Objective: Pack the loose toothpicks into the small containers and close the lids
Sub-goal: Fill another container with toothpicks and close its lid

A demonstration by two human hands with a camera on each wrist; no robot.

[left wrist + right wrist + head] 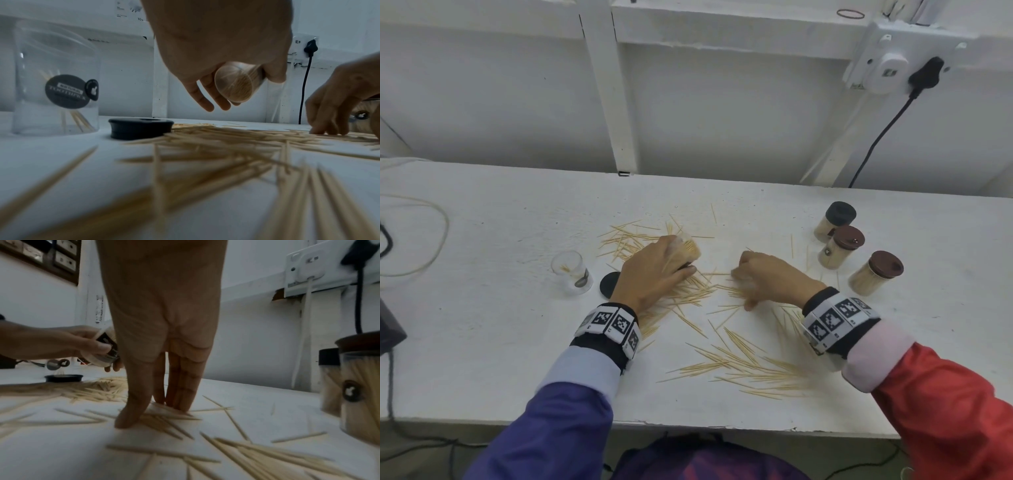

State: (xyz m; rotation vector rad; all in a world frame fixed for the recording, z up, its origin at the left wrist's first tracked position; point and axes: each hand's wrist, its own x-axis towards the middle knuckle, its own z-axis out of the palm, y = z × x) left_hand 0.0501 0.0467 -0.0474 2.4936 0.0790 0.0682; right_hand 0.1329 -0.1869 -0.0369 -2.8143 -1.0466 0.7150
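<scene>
Loose toothpicks (743,366) (226,146) (257,452) lie scattered over the white table (500,342). My left hand (654,270) grips a clear container (690,249) (234,82) packed with toothpicks and holds it tilted above the pile. Its black lid (610,283) (140,128) lies on the table just left of that hand. My right hand (753,281) points down at mid-table, thumb and fingertips (180,402) pinching a small bunch of toothpicks against the surface. A nearly empty clear container (571,274) (55,78) stands uncapped further left.
Three filled, capped containers stand at the right: one black-lidded (835,221), two brown-lidded (840,248) (875,277), close to my right wrist (359,394). A looped cord (431,246) and dark device (390,332) are at the left. A wall socket with plug (924,73) is behind.
</scene>
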